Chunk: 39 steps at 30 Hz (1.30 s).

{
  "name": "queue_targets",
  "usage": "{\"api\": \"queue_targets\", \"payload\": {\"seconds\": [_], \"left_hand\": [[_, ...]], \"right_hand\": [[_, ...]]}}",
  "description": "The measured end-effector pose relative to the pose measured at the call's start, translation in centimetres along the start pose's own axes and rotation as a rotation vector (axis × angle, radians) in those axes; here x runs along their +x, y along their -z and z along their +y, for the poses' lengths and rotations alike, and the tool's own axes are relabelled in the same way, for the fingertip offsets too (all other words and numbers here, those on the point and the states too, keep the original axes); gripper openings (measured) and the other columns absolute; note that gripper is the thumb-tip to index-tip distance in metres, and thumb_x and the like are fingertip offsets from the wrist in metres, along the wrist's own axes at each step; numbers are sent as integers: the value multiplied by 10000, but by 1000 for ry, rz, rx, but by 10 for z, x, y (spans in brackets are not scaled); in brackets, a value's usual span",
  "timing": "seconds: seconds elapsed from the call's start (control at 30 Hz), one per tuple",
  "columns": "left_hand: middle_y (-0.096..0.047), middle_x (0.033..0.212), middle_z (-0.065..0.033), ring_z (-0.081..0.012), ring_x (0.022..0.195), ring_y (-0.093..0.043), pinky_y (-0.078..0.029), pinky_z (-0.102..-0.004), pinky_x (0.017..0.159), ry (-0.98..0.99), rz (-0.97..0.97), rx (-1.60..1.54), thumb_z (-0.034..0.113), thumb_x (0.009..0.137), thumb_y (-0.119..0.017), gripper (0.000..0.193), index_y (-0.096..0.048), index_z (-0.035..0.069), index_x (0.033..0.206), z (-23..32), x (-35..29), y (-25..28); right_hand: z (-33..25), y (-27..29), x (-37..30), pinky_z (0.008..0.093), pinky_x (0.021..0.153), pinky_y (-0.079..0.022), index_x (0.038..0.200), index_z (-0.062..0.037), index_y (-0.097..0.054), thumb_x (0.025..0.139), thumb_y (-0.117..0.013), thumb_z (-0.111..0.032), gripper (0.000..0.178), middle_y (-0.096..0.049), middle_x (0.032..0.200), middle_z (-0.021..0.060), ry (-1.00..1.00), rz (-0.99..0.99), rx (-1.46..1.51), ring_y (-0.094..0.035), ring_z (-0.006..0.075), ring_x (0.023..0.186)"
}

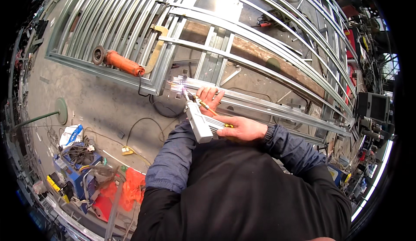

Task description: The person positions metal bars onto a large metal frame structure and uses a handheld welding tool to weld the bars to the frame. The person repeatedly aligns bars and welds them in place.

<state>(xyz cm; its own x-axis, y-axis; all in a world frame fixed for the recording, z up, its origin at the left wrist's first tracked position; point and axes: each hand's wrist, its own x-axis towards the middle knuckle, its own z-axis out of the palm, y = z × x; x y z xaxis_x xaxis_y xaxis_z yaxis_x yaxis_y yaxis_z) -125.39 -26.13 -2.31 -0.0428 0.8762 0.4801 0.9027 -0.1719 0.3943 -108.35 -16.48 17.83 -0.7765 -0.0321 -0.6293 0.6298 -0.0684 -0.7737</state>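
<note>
A handheld welding gun (198, 123) with a silver boxy body has its nozzle tip at the near end of a galvanised metal bar (255, 98). Bright sparks and a violet-white glow show at that spot. My right hand (244, 129) is closed round the gun's ribbed handle, thumb on its upper side. My left hand (209, 98) lies past the gun against the bar, its fingers stretched and slightly apart; the gun covers part of this hand. A thin orange tube with brass fittings (203, 104) runs along the gun, close to my left fingers.
An orange angle grinder (121, 62) lies on the corner of a barred metal frame (104, 74), beside a rusty-yellow clamp (157, 52). More long metal bars stretch to the right. Cables (162, 111) trail over the floor. At lower left stand a blue machine (78, 171) and orange-red cloth (133, 189).
</note>
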Motion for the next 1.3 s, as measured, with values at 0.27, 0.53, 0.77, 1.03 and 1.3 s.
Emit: {"api": "queue_targets", "payload": {"seconds": [0.27, 0.53, 0.77, 1.03, 1.3], "left_hand": [[-645, 1302, -114, -318, 1234, -610, -428, -511, 1114, -10, 39, 12, 474, 832, -658, 666, -709, 121, 1394, -1, 1, 1], [-647, 1313, -102, -309, 1259, -606, -420, -514, 1148, 17, 46, 5, 455, 839, -648, 653, -707, 131, 1403, 2, 1, -1], [-653, 1320, -86, -300, 1259, -617, -421, -507, 1163, 39, 62, 41, 376, 832, -664, 610, -712, 168, 1404, 3, 0, -4], [-651, 1320, -90, -312, 1259, -613, -437, -530, 1142, 32, 16, 35, 320, 864, -659, 578, -696, 170, 1421, 2, 0, 2], [-622, 1376, -94, -315, 1311, -582, -420, -527, 1162, 35, -5, 31, 345, 861, -671, 624, -665, 165, 1458, 1, -8, -2]], "right_hand": [[-26, 0, -7, 287, 881, -544, 1700, -163, -449, 1127, -665, -359, 643, -719, 1081, 4, -139, -14, 30, -609, 82, 932], [-11, -1, -5, 288, 905, -541, 1695, -160, -455, 1120, -674, -380, 653, -732, 1106, 15, -67, 13, -14, -625, 89, 955], [-26, 1, -8, 304, 1010, -532, 1681, -129, -469, 1118, -678, -380, 651, -746, 1251, 67, -143, -29, 22, -661, 120, 1089], [-4, -2, -5, 327, 1069, -521, 1678, -159, -472, 1111, -665, -474, 676, -749, 1304, 110, -30, 17, -26, -679, 156, 1185], [-22, 12, -15, 331, 1146, -463, 1747, -216, -337, 1133, -630, -436, 715, -672, 1491, 144, -78, -98, -18, -623, 170, 1314]]}}
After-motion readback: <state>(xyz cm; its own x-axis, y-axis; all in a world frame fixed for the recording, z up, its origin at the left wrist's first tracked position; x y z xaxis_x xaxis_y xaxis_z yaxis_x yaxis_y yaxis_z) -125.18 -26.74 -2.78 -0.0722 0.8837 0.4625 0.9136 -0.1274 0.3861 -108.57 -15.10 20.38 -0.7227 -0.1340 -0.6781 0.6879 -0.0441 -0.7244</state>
